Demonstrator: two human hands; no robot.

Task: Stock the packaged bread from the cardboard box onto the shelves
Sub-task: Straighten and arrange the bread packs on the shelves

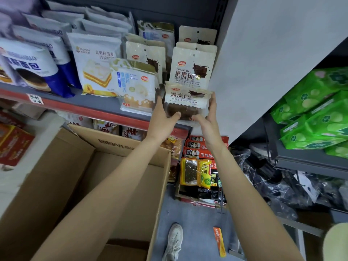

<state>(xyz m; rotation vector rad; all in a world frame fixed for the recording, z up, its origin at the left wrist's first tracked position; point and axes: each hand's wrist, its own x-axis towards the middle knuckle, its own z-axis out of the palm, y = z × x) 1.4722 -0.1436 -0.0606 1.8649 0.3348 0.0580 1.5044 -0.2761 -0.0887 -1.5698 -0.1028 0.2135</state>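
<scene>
A pack of chocolate bread [185,102] is held between both hands at the front edge of the shelf [98,104], toward 1 o'clock in the view. The left hand [162,117] grips its left side, thumb curled under the lower edge; the right hand [209,115] grips the right side, fingers wrapped up along the seam. The pack is tilted and sits just in front of an upright row of matching packs [192,66].

Several risks can be judged from here. The pack is placed at the very lip of the shelf, so it could slide off if it is released before its base is seated. If it is pushed back too firmly, the standing row behind could be toppled. The milk bread pack [137,87] at 11 o'clock of the hands already overhangs the edge and leans forward; it could be knocked down by the left wrist.

The shelf is a grey board with a red front strip, crowded with white and blue bread bags [33,59] toward 10 o'clock. The cardboard box [75,166] stands open on the floor at 7 o'clock; little of its contents can be seen. Sauce packets [199,172] are racked lower at 5 o'clock, green packs [316,110] are stacked on another shelf at 3 o'clock, and a shoe [174,240] is seen on the grey floor.
</scene>
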